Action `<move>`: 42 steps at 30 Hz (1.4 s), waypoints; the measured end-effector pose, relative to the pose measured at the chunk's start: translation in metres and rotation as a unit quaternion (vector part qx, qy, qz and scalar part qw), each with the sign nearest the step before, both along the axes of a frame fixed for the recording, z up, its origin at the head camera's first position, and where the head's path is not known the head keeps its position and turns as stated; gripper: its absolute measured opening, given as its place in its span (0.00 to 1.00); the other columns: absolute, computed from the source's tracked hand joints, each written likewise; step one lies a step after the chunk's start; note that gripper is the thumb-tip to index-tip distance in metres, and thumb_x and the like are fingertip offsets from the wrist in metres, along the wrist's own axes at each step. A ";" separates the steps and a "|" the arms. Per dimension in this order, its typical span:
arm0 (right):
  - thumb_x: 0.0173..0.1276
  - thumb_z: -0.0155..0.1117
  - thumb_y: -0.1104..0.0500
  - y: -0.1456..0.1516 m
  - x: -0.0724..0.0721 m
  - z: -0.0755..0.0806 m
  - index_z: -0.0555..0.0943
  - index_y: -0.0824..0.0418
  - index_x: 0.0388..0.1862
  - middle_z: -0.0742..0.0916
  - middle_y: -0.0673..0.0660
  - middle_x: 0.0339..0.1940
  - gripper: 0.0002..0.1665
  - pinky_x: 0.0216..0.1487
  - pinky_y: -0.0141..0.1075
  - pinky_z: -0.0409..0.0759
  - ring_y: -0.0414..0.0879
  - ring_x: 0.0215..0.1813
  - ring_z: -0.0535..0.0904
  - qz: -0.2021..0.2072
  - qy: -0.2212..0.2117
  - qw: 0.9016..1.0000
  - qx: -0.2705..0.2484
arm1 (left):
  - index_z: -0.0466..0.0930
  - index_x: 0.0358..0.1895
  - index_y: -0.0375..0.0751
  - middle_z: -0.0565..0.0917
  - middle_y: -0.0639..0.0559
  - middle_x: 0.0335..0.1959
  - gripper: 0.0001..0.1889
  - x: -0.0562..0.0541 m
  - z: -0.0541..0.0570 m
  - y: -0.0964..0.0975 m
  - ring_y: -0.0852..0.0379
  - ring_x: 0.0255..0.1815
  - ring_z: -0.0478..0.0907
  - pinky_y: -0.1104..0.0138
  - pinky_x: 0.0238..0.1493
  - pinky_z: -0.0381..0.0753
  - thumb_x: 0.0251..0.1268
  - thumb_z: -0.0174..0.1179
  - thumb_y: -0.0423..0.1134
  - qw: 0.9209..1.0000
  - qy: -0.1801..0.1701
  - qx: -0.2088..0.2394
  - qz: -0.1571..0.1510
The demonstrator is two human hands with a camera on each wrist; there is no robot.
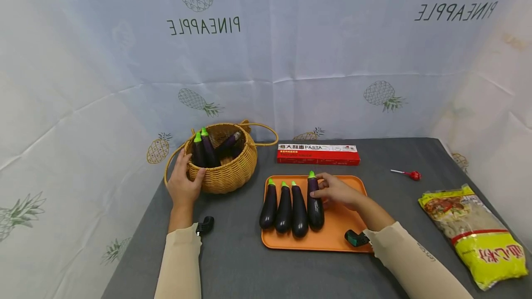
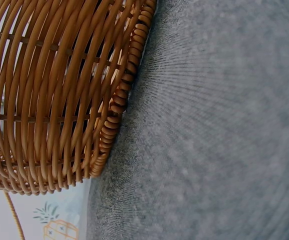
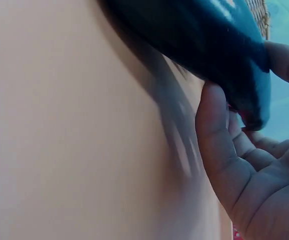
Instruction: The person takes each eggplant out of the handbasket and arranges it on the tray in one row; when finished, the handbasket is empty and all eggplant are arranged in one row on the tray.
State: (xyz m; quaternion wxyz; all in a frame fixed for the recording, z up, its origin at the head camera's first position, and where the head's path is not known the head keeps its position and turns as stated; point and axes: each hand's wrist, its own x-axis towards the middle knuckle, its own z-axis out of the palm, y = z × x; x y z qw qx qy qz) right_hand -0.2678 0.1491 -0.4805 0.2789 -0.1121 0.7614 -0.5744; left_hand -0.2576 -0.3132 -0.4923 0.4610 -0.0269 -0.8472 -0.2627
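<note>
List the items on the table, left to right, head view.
Wicker basket → first eggplant → second eggplant → third eggplant → fourth eggplant, pinched by the right grip → lollipop → yellow food bag. Omitted for overlap: orange tray, pasta box.

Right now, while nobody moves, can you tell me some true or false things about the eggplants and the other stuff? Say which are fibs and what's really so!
1. The left hand touches the basket. True.
2. The basket has nothing in it. False: eggplants are inside.
3. The right hand holds another eggplant. True.
4. The lollipop lies on the table, off the tray. True.
5. The tray is blue. False: it is orange.
6. Besides the one in the hand, six eggplants lie on the tray. False: three eggplants do.
</note>
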 end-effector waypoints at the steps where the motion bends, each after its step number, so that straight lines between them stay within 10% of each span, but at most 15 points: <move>1: 0.65 0.69 0.56 0.001 0.001 0.000 0.55 0.69 0.71 0.79 0.67 0.48 0.45 0.39 0.48 0.82 0.56 0.41 0.82 0.002 -0.004 1.000 0.002 | 0.77 0.61 0.40 0.70 0.52 0.70 0.44 0.000 0.000 0.000 0.38 0.57 0.76 0.43 0.33 0.73 0.60 0.45 0.76 1.000 0.000 -0.001 0.000; 22: 0.66 0.68 0.55 0.005 0.012 -0.001 0.60 0.72 0.69 0.79 0.63 0.38 0.41 0.33 0.45 0.83 0.52 0.33 0.80 0.031 0.018 0.999 0.039 | 0.77 0.61 0.40 0.71 0.48 0.68 0.44 0.003 -0.002 0.000 0.37 0.54 0.77 0.44 0.30 0.71 0.60 0.45 0.76 1.000 -0.002 0.003 0.002; 31: 0.66 0.68 0.58 -0.034 -0.029 0.060 0.67 0.64 0.67 0.79 0.64 0.40 0.33 0.41 0.48 0.82 0.61 0.43 0.80 0.068 0.108 0.991 0.039 | 0.77 0.61 0.41 0.70 0.52 0.69 0.44 0.002 0.001 -0.003 0.37 0.55 0.77 0.44 0.32 0.72 0.60 0.45 0.76 1.000 0.002 0.002 0.002; 42: 0.70 0.65 0.56 -0.144 -0.089 0.120 0.76 0.61 0.62 0.82 0.55 0.43 0.24 0.39 0.39 0.79 0.48 0.40 0.80 0.151 0.262 0.948 0.095 | 0.77 0.61 0.40 0.71 0.50 0.69 0.45 0.001 0.001 -0.001 0.39 0.55 0.77 0.46 0.27 0.72 0.60 0.43 0.77 1.000 0.001 -0.007 -0.004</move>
